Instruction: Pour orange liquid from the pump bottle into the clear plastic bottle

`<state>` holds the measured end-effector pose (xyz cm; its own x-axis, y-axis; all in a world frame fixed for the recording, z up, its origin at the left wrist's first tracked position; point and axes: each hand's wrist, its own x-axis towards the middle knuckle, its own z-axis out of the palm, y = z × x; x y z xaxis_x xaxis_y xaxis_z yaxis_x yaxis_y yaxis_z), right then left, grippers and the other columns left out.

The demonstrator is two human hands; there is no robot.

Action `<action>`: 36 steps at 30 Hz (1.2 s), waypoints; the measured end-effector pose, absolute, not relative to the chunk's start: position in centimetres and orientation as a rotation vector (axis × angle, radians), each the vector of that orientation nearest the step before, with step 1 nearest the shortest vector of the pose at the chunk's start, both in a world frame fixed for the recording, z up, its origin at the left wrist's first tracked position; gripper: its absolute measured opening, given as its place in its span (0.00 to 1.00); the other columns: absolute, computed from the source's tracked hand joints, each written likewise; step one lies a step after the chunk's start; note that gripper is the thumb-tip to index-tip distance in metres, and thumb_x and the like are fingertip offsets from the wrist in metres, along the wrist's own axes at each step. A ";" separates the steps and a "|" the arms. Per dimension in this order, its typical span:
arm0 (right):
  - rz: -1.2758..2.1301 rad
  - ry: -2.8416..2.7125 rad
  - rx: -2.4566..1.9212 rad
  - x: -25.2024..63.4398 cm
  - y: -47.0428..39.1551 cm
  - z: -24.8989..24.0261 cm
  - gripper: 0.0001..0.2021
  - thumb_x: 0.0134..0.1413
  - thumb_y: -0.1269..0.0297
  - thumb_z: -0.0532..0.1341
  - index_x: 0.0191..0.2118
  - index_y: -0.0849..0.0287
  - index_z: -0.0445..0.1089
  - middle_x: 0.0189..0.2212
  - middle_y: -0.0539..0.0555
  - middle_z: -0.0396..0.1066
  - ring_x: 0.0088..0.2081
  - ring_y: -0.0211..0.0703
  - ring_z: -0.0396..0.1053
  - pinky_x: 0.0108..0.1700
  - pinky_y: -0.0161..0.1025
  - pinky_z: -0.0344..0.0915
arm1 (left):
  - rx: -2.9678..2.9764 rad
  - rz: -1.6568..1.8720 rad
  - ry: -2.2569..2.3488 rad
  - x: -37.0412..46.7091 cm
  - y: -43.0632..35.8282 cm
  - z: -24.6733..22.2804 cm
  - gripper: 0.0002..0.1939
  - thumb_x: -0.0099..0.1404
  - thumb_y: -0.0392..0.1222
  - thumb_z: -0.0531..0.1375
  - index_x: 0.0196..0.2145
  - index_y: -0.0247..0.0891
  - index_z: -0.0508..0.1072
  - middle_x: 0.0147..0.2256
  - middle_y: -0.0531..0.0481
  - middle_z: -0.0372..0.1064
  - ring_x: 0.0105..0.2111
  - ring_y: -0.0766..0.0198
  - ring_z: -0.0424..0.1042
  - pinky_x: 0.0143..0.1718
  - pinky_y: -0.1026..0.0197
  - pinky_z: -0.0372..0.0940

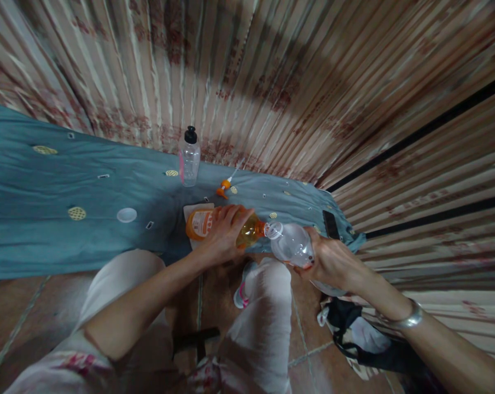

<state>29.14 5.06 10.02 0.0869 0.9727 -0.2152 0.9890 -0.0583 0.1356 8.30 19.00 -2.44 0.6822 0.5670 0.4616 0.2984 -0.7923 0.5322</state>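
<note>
My left hand (226, 230) is wrapped round an orange bottle of liquid (250, 231) with a white and orange label, tipped onto its side. Its neck points right and meets the mouth of a clear plastic bottle (292, 243). That clear bottle is tilted too, its lower part gripped by my right hand (327, 257). Whether liquid is flowing between the two necks I cannot make out. Behind them, an orange pump top (224, 187) with a clear tube lies on the blue cloth. A clear bottle with a black cap (190, 156) stands upright to its left.
The blue patterned cloth (34, 230) covers a long low surface against pleated curtains (231, 82). On it are a small white round lid or dish (126, 215) and a dark phone-like object (330, 224). A dark bag (366, 339) lies on the tiled floor at the right.
</note>
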 end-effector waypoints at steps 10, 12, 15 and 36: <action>-0.056 1.961 2.098 28.9 5.2 10.2 0.29 0.47 0.56 0.58 0.52 0.71 0.60 0.30 0.60 0.75 0.28 0.52 0.75 0.27 0.38 0.57 | 2.500 0.905 0.675 8.4 19.0 -2.7 0.44 0.49 0.36 0.66 0.62 0.36 0.56 0.57 0.35 0.58 0.56 0.43 0.58 0.58 0.40 0.52; -0.054 1.988 2.090 29.0 5.1 10.1 0.29 0.47 0.56 0.58 0.52 0.71 0.60 0.28 0.60 0.75 0.28 0.52 0.74 0.27 0.38 0.57 | 2.502 0.924 0.676 8.4 19.0 -2.7 0.44 0.49 0.36 0.66 0.62 0.35 0.56 0.56 0.36 0.58 0.56 0.43 0.58 0.58 0.40 0.53; -0.057 2.009 2.097 29.2 5.1 10.0 0.29 0.47 0.56 0.58 0.53 0.71 0.60 0.29 0.60 0.75 0.28 0.52 0.74 0.27 0.38 0.57 | 2.503 0.916 0.676 8.4 19.0 -2.7 0.44 0.49 0.37 0.66 0.62 0.38 0.55 0.57 0.37 0.58 0.57 0.44 0.58 0.59 0.40 0.52; -0.095 1.973 2.131 29.1 5.2 10.0 0.30 0.47 0.56 0.60 0.53 0.68 0.59 0.32 0.60 0.76 0.30 0.51 0.76 0.28 0.37 0.58 | 2.498 0.893 0.690 8.4 19.0 -2.8 0.44 0.50 0.38 0.66 0.63 0.38 0.55 0.57 0.36 0.57 0.57 0.43 0.57 0.59 0.38 0.51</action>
